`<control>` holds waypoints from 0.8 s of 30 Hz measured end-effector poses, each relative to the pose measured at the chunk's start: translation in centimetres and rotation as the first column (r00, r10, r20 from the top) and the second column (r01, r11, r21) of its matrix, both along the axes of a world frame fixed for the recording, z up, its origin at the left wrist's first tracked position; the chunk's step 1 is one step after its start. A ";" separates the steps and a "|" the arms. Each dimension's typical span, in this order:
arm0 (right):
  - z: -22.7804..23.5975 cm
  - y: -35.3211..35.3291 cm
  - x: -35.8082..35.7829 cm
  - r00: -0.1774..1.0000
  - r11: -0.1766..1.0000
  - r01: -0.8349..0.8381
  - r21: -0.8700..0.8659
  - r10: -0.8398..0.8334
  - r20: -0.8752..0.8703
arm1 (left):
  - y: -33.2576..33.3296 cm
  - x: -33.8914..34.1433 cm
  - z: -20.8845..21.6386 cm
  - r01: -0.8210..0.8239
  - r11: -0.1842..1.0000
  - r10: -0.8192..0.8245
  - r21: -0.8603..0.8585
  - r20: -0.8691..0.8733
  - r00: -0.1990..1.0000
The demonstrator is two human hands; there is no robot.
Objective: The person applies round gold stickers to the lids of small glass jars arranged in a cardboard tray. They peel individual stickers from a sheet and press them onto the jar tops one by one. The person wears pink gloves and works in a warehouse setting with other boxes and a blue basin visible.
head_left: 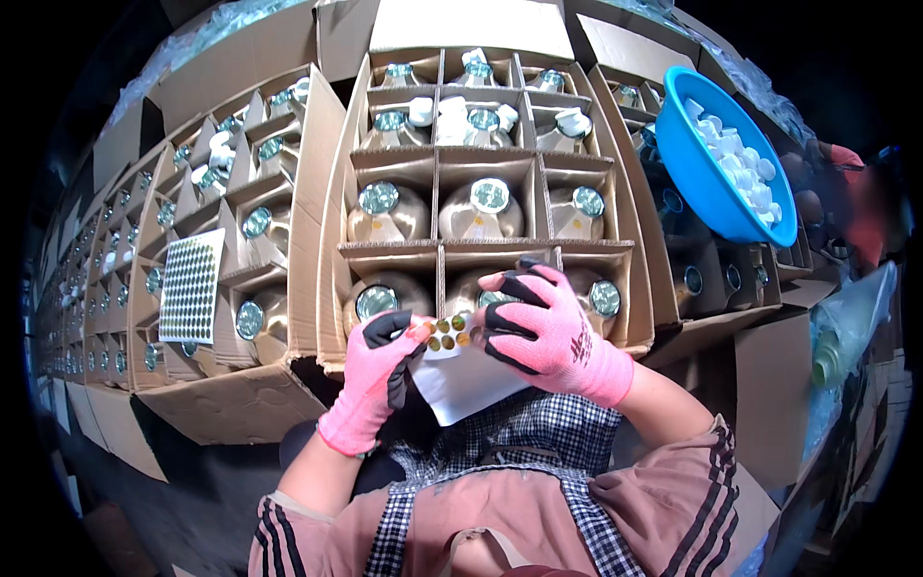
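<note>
Between my hands is a white sticker sheet (pixel 466 387) with several round gold stickers along its upper edge. My left hand (pixel 370 380), in a pink and black glove, pinches the sheet's left edge. On its other side, my right hand (pixel 553 332), gloved alike, has thumb and forefinger bent together close to the stickers; what is between them is hidden. Its other fingers reach over the near row of the cardboard box (pixel 341 252). A clear round glass jar (pixel 370 288) stands in that row, its mouth upward. Another jar (pixel 463 288) is partly covered by my right hand.
Cardboard dividers separate the jars, and white caps (pixel 452 117) lie among the far ones. At left, a fuller sticker sheet (pixel 192 287) rests on another box of jars (pixel 216 389). A blue basin (pixel 687 163) of white caps sits on the right box. Someone's pink sleeve (pixel 851 216) shows beyond.
</note>
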State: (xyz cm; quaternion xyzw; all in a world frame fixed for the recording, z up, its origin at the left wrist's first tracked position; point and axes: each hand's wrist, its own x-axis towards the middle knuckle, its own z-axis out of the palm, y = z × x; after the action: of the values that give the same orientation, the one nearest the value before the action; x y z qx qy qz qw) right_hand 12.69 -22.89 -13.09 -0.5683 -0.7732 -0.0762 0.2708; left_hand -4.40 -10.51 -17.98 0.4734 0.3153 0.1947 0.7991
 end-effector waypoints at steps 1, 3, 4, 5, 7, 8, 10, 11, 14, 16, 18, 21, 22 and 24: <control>0.1 0.3 0.5 0.992 1.000 -0.028 -0.004 0.028 -0.122 | -0.2 -0.2 -0.3 -0.032 0.999 0.032 -0.016 0.008 0.999; -0.1 1.4 4.7 0.962 0.998 0.055 0.025 -0.046 -0.271 | -0.3 -1.0 -1.3 -0.098 0.995 0.097 -0.022 -0.044 0.994; -0.3 2.7 7.6 0.905 0.977 0.202 0.061 -0.163 -0.393 | -0.5 -1.5 -1.5 -0.146 0.989 0.146 0.003 -0.051 0.988; -0.4 4.0 11.4 0.820 0.930 0.360 0.074 -0.277 -0.501 | -0.6 -1.4 -1.5 -0.105 0.987 0.111 0.125 -0.046 0.993; -1.8 5.6 20.6 0.827 0.818 0.563 0.118 -0.559 -0.068 | -0.7 -1.0 -1.5 -0.026 0.931 0.045 0.363 -0.044 0.998; -2.4 6.4 23.6 0.797 0.797 0.603 0.010 -0.603 0.044 | -0.5 -0.9 -1.6 -0.001 0.925 0.028 0.381 -0.065 0.998; -4.2 8.5 27.0 0.742 0.738 0.663 -0.127 -0.624 0.246 | -0.3 -0.5 -1.8 -0.005 0.940 0.031 0.342 -0.072 0.997; -5.1 9.5 28.0 0.732 0.710 0.673 -0.207 -0.600 0.323 | 0.0 -0.2 -1.9 -0.006 0.947 0.032 0.322 -0.076 0.997; -6.3 11.8 28.1 0.760 0.694 0.629 -0.350 -0.453 0.466 | 0.0 -0.1 -1.3 0.019 0.955 0.009 0.297 -0.093 0.996; -5.6 12.9 27.1 0.725 0.602 0.648 -0.467 -0.301 0.619 | 0.0 -0.3 -1.6 0.055 0.945 -0.025 0.322 -0.096 0.995; -5.8 13.4 27.2 0.666 0.653 0.644 -0.399 -0.223 0.711 | -0.1 -0.3 -1.6 0.042 0.949 -0.024 0.312 -0.062 0.998; -5.5 14.3 26.6 0.543 0.572 0.718 -0.396 -0.105 0.833 | 0.0 -0.6 -1.6 0.043 0.961 -0.034 0.273 -0.036 0.999; -5.4 14.3 26.4 0.555 0.579 0.713 -0.396 -0.121 0.823 | -0.1 -0.7 -1.6 0.038 0.966 -0.032 0.256 -0.027 0.999; -5.2 14.0 26.3 0.577 0.592 0.702 -0.396 -0.148 0.803 | -0.2 -0.8 -1.6 0.037 0.973 -0.037 0.228 -0.003 0.999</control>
State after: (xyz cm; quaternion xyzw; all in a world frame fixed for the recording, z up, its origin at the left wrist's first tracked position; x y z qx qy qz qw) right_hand 38.96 -8.91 -18.31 -0.7336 -0.6058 -0.0631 -0.3016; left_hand -5.22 -10.67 -19.62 0.5677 0.2813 0.2151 0.7432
